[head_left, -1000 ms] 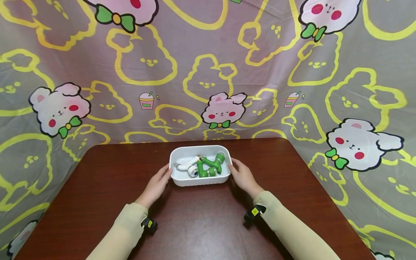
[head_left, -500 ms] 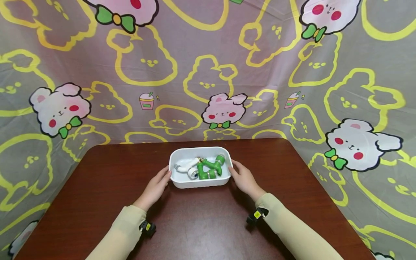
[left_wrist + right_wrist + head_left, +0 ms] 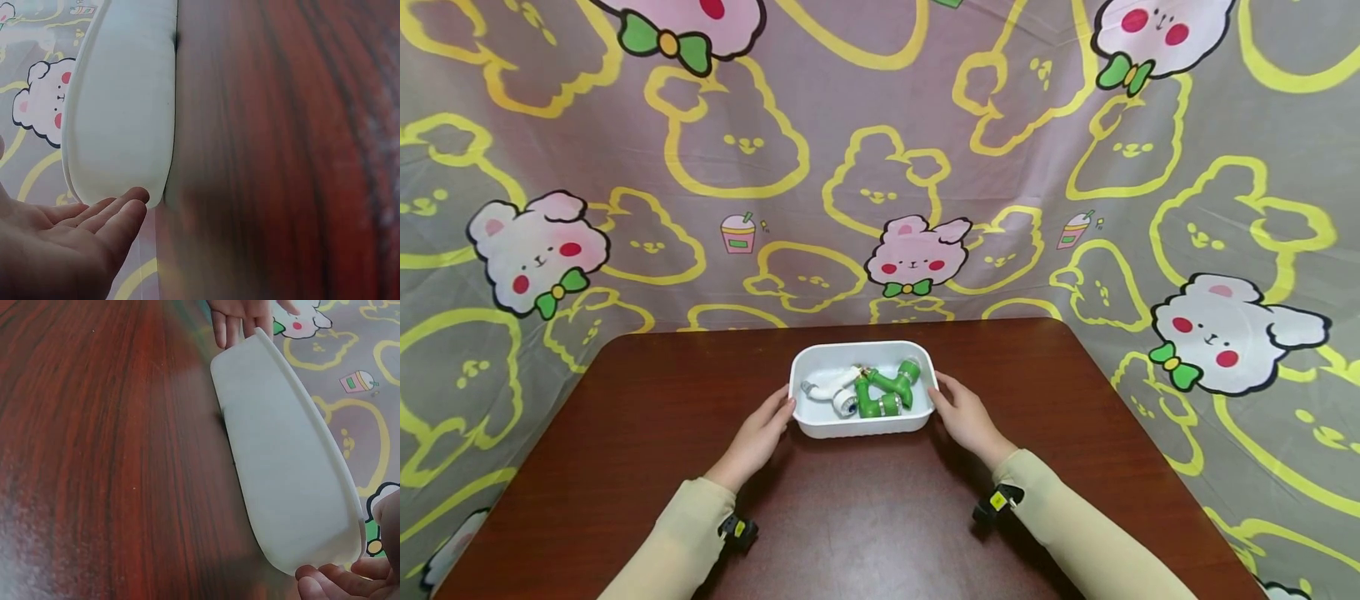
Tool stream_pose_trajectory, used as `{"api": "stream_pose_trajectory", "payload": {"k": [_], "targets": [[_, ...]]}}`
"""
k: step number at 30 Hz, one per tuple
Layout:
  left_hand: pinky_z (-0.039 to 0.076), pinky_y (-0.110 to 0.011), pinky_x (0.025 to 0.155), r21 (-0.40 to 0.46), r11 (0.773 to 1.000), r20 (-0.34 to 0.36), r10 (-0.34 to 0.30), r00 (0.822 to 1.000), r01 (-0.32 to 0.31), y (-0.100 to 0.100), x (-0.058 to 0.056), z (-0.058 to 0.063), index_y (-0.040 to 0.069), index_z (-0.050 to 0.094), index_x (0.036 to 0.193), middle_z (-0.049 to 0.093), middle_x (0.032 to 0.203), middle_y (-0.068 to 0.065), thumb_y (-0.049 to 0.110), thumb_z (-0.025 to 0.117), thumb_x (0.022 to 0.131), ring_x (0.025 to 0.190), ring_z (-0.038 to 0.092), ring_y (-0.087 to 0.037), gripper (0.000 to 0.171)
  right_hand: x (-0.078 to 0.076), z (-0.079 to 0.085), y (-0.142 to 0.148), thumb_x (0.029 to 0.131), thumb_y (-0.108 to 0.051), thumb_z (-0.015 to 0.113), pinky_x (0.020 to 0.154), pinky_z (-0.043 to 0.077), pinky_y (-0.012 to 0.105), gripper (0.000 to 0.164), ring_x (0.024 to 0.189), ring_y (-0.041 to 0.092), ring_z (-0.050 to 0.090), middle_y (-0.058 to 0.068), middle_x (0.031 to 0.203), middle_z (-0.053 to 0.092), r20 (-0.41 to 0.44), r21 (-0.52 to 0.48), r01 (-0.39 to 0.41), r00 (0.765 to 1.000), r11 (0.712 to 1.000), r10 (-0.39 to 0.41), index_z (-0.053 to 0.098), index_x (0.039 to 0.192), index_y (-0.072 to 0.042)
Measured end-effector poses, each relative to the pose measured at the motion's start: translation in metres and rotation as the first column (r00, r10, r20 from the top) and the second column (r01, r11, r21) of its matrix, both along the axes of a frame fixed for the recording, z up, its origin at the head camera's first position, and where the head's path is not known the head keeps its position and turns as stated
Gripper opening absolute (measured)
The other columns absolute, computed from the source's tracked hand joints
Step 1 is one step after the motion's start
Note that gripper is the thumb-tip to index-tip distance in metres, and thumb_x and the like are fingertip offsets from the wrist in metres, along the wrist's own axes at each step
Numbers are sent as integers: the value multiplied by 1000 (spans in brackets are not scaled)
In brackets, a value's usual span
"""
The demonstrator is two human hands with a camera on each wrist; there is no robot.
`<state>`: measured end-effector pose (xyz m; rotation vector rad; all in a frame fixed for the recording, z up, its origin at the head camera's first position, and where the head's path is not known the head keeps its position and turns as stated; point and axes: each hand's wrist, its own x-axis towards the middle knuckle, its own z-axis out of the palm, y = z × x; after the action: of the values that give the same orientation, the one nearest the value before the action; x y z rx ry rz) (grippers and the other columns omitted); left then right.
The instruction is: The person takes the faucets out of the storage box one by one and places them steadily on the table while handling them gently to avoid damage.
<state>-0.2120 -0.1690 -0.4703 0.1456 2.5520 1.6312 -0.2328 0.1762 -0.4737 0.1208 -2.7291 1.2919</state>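
Observation:
A white plastic tray (image 3: 861, 427) lies on the dark wooden table, with its long side facing me. Inside it are a white pipe-like fitting (image 3: 827, 385) with a rounded end, and two bent green pipe fittings (image 3: 877, 405) with metal bands. My left hand (image 3: 760, 436) holds the tray's left end, its thumb near the rim. The right hand (image 3: 968, 421) grips the opposite end. From the left wrist view, fingertips (image 3: 139, 195) meet the tray's lower corner. In the right wrist view, bent fingers (image 3: 325, 582) lie against its near end.
The brown table (image 3: 857, 517) extends to both sides of the tray and in front of it. A cloth backdrop (image 3: 820, 100) with cartoon rabbits surrounds the table's back and sides. Small black cameras (image 3: 739, 532) are worn at the wrists.
The tray has shifted slightly toward me, with both hands moving along on its ends. The fittings have stayed inside it in much the same arrangement.

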Motion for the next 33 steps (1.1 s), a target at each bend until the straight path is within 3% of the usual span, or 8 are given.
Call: {"api": "stream_pose_trajectory", "payload": {"k": [14, 33], "targets": [[45, -52, 113, -16, 1000, 0, -24, 1000, 24, 0, 7, 2, 0, 28, 161, 36, 162, -26, 37, 42, 112, 145, 45, -40, 63, 7, 0, 1, 106, -23, 58, 113, 43, 54, 49, 130, 35, 58, 23, 144, 59, 1, 14, 5, 1000, 1000, -5, 52, 148, 0], [42, -53, 115, -50, 999, -17, -20, 1000, 19, -2, 14, 1, 1, 30, 161, 40, 160, -25, 38, 44, 111, 146, 43, -40, 64, 18, -3, 3, 106, -26, 58, 116, 40, 53, 49, 137, 35, 54, 21, 146, 59, 6, -4, -12, 1000, 1000, 12, 52, 148, -1]]}}
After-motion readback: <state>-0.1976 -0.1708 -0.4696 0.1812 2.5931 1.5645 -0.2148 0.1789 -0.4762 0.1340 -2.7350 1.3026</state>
